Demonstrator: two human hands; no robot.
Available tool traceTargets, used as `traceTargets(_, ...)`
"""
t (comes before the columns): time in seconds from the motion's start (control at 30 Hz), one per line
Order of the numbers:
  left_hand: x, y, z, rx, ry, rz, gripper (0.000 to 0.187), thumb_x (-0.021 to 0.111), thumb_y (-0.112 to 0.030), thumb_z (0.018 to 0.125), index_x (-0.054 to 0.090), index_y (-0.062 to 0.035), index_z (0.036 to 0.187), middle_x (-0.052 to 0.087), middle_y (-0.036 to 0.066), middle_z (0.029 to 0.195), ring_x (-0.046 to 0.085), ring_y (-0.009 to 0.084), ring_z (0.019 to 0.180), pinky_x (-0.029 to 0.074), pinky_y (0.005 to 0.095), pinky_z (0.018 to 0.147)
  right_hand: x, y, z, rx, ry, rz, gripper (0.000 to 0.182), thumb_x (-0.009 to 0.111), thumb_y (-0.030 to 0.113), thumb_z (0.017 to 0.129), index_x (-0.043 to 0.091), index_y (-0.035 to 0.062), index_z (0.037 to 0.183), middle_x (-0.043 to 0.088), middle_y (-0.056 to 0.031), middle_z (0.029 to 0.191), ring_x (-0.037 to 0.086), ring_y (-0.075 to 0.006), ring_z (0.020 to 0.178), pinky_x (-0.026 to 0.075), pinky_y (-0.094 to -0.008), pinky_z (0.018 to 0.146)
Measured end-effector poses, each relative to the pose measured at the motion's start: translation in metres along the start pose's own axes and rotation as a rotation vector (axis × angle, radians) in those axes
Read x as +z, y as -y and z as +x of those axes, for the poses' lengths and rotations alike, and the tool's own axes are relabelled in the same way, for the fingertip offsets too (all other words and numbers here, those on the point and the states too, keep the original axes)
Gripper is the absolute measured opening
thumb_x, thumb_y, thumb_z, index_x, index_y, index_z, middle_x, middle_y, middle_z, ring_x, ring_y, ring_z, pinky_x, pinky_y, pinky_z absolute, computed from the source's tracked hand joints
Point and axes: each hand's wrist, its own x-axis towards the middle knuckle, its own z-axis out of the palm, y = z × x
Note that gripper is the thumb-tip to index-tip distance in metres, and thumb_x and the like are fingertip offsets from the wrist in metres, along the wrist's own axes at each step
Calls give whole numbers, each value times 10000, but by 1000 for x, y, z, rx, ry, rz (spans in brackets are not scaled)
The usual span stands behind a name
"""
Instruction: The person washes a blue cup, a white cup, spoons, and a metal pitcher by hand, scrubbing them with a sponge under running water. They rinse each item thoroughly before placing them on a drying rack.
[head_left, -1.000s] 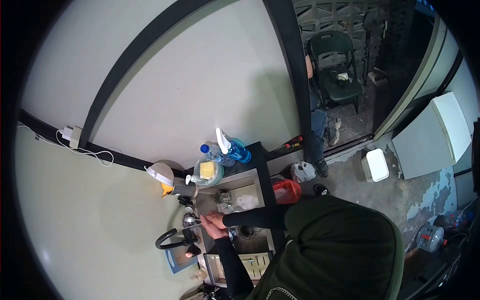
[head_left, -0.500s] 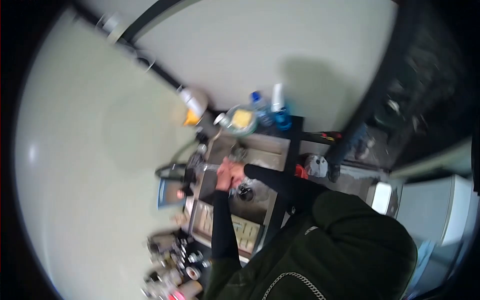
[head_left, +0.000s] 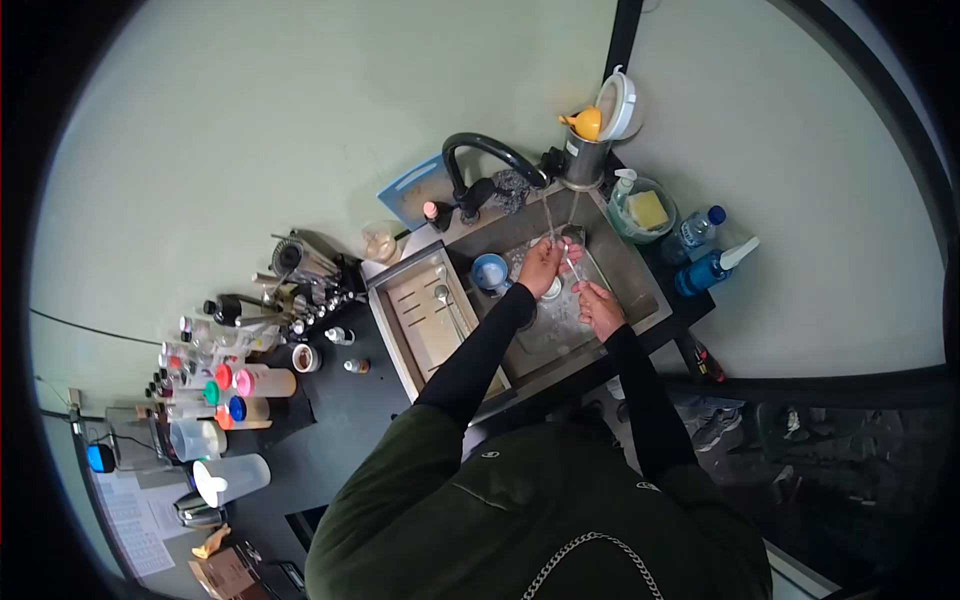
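Observation:
Over the sink [head_left: 630,275], both hands are at a thin, light-coloured, stick-like utensil [head_left: 572,268]. My right hand [head_left: 600,308] pinches its lower end. My left hand [head_left: 541,268] has its fingers closed around the upper part, under the black tap [head_left: 490,140]. A thin stream of water [head_left: 549,212] falls beside the left fingers. The utensil's far end is partly hidden by those fingers. In the basin, a blue cup [head_left: 490,273] stands left of my left hand, and a small white round thing [head_left: 552,289] lies below it.
Left of the basin, a drain tray [head_left: 415,318] holds a long spoon [head_left: 442,293]. Soap bottle and yellow sponge [head_left: 647,210] sit in a tub at right, near a blue spray bottle [head_left: 703,273]. Several squeeze bottles [head_left: 265,382] crowd the left counter.
The view has turned and moved. My hands were pressed together over the basin; now they are apart, with the thin utensil between them.

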Motion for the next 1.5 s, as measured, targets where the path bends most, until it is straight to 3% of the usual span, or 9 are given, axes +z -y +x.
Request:
traceTargets(0.23, -22, 0, -7, -284, 57, 229, 237, 394, -143, 995, 447, 42, 1134, 593, 226, 1074, 653, 282, 962, 571, 356, 801, 7, -11, -8, 37, 44, -103, 249, 474, 325, 982, 524, 86, 940, 286, 89, 597, 268, -14, 493, 257, -190, 458)
traceTargets(0.33, -12, 20, -11, -138, -122, -188, 238, 372, -34, 970, 396, 36, 1196, 596, 225, 1083, 640, 291, 992, 555, 367, 843, 20, -13, -7, 26, -35, -16, 253, 472, 335, 981, 521, 88, 949, 291, 87, 592, 284, -13, 489, 271, -191, 454)
traceTargets(0.53, -12, 37, 4, 12, -221, -237, 227, 380, -25, 961, 440, 23, 1175, 611, 180, 1067, 639, 252, 969, 545, 331, 844, 20, -18, -2, 39, -27, 32, 257, 463, 332, 981, 535, 86, 972, 314, 77, 595, 286, -20, 479, 283, -204, 463)
traceTargets(0.97, -11, 48, 60, -220, -401, -878, 186, 463, -131, 973, 533, 41, 985, 636, 138, 962, 646, 241, 973, 559, 259, 850, 23, -18, -29, -41, -97, 235, 209, 447, 258, 994, 527, 65, 999, 352, 56, 606, 352, -47, 515, 329, -221, 507)
traceTargets(1.07, -17, 58, 54, -283, -387, -894, 146, 457, -85, 964, 538, 25, 1014, 623, 120, 945, 663, 200, 820, 584, 221, 661, 13, -20, -32, -52, -130, 239, 211, 447, 255, 995, 532, 64, 1018, 356, 56, 615, 355, -46, 523, 333, -220, 513)
traceTargets(1.13, -19, 57, 40, -291, -407, -719, 228, 522, -267, 950, 599, -82, 839, 492, -45, 594, 493, 74, 489, 387, 203, 397, 11, -21, -33, -49, -156, 261, 211, 449, 253, 994, 534, 63, 1027, 357, 56, 619, 353, -46, 522, 333, -221, 513)
traceTargets(1.23, -13, 30, 27, -448, -582, -886, 290, 495, -341, 937, 586, -124, 768, 379, -88, 531, 317, 67, 403, 244, 219, 367, 8, -22, -30, -33, -133, 288, 219, 463, 279, 989, 533, 74, 1021, 349, 60, 624, 335, -44, 528, 323, -221, 516)
traceTargets(1.43, -13, 40, 35, -469, -345, -139, 374, 485, -317, 940, 552, -54, 683, 483, 25, 505, 497, 125, 439, 398, 266, 427, 8, -24, -25, -45, -122, 240, 229, 460, 276, 990, 535, 65, 1038, 347, 57, 627, 334, -46, 532, 319, -224, 521)
traceTargets(1.5, -24, 31, 34, -144, -222, 348, 420, 492, -310, 944, 543, -21, 643, 559, 76, 553, 586, 148, 503, 441, 295, 452, 10, -23, -25, -12, -139, 314, 225, 456, 268, 992, 536, 63, 1039, 349, 57, 632, 337, -46, 536, 318, -223, 524)
